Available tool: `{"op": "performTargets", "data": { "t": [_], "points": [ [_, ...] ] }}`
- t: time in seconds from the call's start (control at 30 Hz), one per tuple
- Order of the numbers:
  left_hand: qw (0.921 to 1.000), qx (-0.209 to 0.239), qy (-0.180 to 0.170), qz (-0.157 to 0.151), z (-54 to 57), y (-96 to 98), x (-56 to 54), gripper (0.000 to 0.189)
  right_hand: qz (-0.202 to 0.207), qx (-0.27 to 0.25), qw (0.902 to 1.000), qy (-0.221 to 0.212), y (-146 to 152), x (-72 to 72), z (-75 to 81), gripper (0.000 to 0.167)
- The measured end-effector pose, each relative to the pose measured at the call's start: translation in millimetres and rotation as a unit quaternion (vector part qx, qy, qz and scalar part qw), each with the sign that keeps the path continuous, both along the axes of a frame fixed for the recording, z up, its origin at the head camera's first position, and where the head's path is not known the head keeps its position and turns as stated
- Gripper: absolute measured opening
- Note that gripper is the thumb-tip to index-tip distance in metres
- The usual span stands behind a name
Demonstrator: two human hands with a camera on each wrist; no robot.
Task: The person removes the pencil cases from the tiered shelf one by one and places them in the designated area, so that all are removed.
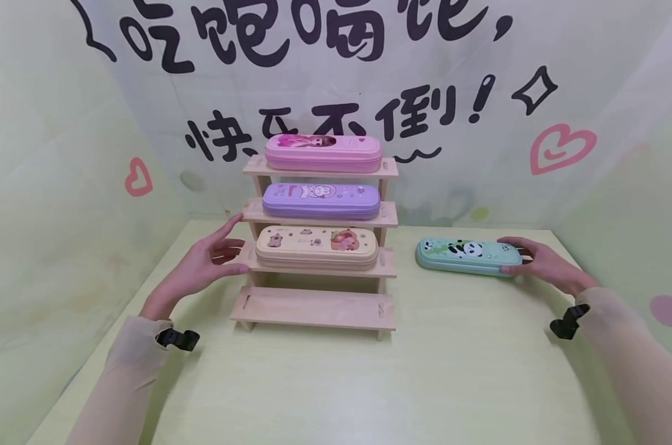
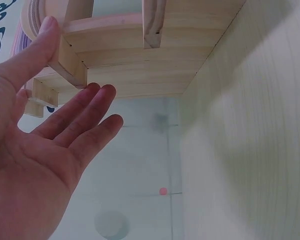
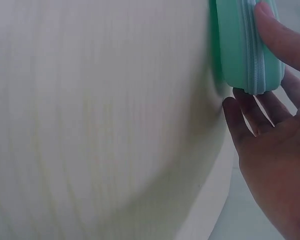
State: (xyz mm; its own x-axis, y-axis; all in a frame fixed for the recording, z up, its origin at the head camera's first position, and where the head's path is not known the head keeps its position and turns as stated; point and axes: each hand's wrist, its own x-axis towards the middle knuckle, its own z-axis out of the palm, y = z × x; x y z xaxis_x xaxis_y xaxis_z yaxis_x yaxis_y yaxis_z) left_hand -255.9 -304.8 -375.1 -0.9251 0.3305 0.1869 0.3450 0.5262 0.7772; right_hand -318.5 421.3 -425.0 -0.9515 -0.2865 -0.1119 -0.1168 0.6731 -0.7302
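Observation:
On the table to the right, my right hand (image 1: 547,267) grips the end of a mint-green pencil case (image 1: 469,256) with panda pictures. Its thumb (image 3: 285,40) lies along the zipper side, and the other fingers are at the end and far side. At the left end of a stepped wooden rack (image 1: 314,307), my left hand (image 1: 205,262) has its fingers extended, the thumb at a shelf edge. The rack's upper three shelves carry a pink pencil case (image 1: 323,154), a purple pencil case (image 1: 321,202) and a cream pencil case (image 1: 316,248), top to bottom.
The pale wooden table (image 1: 336,389) extends in front of the rack. Behind stands a white backdrop (image 1: 469,167) with black lettering and pink hearts. Similar pale sheets close off the left and right sides. Each wrist wears a black strap (image 1: 177,339).

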Motion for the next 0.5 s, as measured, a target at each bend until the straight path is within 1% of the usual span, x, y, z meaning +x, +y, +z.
{"op": "performTargets", "data": {
  "t": [0.23, 0.33, 0.5],
  "points": [
    [1.0000, -0.003, 0.000, 0.001, 1.4, 0.1, -1.7, 0.107, 0.002, 0.001, 1.0000, 0.007, -2.7, -3.9, 2.9, 0.080],
    [1.0000, -0.002, 0.001, 0.000, 1.6, 0.2, -1.7, 0.107, -0.002, 0.002, 1.0000, 0.001, -4.1, -5.4, 2.5, 0.081],
    [1.0000, -0.001, -0.008, 0.006, 1.2, 0.1, -0.4, 0.107, -0.002, -0.003, 1.0000, -0.007, -5.6, -7.1, 1.7, 0.082]
  ]
}}
